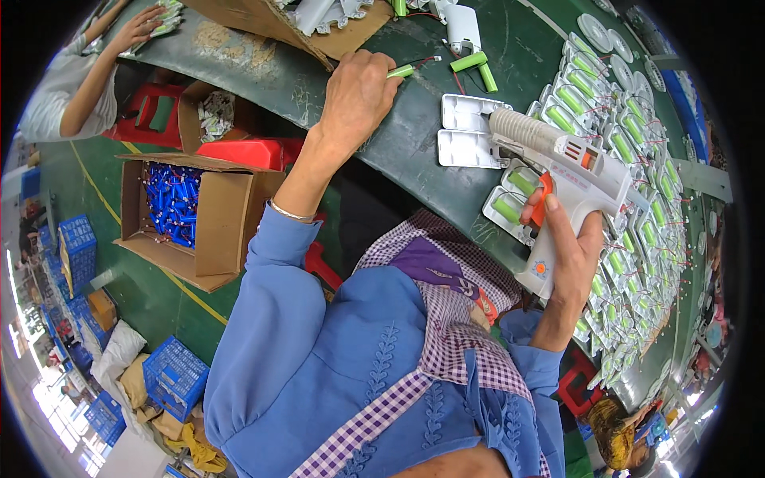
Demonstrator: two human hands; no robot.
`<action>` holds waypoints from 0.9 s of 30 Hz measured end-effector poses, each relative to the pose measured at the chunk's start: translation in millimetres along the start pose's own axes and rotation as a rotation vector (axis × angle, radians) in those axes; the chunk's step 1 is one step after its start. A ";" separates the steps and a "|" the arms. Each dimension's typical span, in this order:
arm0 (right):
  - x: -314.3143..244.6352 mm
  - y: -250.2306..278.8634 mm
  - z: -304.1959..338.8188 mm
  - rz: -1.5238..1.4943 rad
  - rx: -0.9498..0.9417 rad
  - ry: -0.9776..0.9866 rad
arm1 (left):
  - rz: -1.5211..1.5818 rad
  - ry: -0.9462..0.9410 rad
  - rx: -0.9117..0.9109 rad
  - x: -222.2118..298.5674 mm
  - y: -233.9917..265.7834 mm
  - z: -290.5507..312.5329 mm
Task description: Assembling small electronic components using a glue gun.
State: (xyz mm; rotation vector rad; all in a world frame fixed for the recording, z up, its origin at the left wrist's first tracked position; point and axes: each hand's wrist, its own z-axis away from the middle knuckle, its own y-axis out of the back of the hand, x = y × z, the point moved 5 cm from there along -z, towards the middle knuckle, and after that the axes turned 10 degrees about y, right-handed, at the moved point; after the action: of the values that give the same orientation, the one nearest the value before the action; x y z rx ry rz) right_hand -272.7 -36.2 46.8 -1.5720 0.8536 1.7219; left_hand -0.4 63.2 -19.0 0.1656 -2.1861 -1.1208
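Note:
My left hand [356, 99] is closed around a green cylindrical battery [401, 72], whose thin wires end in a small white connector. In my right hand [572, 251] is a white hot glue gun [590, 187], gripped by its handle, with fingers at the orange trigger. Beneath the gun's front lie two empty white plastic shells [468, 150] side by side. A white case with green batteries in it [508, 209] rests at the table edge, next to my right hand. Further off, loose green batteries [468, 61] with wires lie by a white casing [462, 28].
Many white cases with green batteries [637, 231] are piled along the table's right side. A cardboard box [351, 36] of white parts stands at the far edge. Left, below the table, are a box of blue batteries [172, 203] and red stools [147, 115]. Another person's hand [137, 30] works at far left.

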 end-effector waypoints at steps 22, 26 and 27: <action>-1.1 9.3 17.2 -0.072 0.058 0.006 | 0.206 -0.092 -0.189 69.3 -36.0 2.0; -3.0 8.1 17.4 -0.069 0.060 0.005 | 0.158 -0.090 -0.211 71.9 -36.6 1.9; -3.6 7.2 17.6 -0.069 0.057 0.005 | 0.136 -0.089 -0.218 72.2 -37.0 2.0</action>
State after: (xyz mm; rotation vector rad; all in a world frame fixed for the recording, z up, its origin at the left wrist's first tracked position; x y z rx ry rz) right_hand -288.4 -26.2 51.9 -1.5502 0.8343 1.6323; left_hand -63.9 13.2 -11.7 -0.1290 -2.0978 -1.2991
